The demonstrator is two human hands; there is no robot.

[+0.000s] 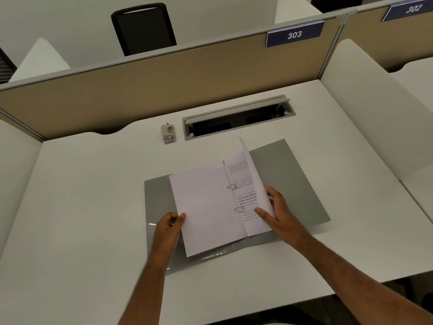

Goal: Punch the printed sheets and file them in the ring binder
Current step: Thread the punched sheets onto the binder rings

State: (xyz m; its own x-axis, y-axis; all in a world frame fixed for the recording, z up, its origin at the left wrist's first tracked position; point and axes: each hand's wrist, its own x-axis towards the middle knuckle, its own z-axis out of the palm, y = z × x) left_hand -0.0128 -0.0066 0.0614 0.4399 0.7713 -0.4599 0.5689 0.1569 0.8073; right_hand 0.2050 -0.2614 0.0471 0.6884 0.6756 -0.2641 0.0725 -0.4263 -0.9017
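Grey ring binder [293, 174] lies open on the white bench [82, 195].
Left hand [169, 225] pinches the blank sheet [201, 202]; right hand [276, 207] grips the upright printed page [248, 184] on the rings [232, 186].

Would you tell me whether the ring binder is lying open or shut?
Open: the ring binder lies flat, both grey covers spread, with the sheets threaded on its two rings.

head view – looking down, close over desk [93, 184]
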